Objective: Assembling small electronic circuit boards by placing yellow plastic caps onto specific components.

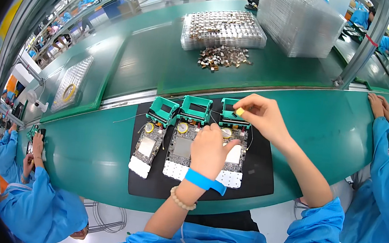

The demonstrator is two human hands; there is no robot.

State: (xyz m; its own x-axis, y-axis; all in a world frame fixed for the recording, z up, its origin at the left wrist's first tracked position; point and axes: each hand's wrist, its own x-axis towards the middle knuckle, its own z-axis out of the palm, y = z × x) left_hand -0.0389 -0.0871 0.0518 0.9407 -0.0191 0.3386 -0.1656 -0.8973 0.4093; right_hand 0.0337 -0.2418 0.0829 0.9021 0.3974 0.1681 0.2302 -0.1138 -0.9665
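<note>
My right hand [264,116] pinches a small yellow block [240,111] with a dark underside between thumb and fingertips. It hovers at the right green plastic frame [229,107]; whether the block touches the frame, I cannot tell. My left hand [209,147] rests over the middle and right circuit boards, thumb out to the side, its other fingertips partly hidden. Beneath it show the middle circuit board [182,147] and the right circuit board [233,156]. Further left lies another circuit board [147,146]. The left green frame [163,110] and middle green frame [196,109] sit at their boards' far ends, with thin wires.
The boards lie on a black mat [258,178] on a green table [88,157]. Beyond stand a clear tray stack [225,30] of small metal parts, a loose parts pile [222,58] and tall stacked clear trays [299,22]. Co-workers in blue sleeves [387,150] sit at both sides.
</note>
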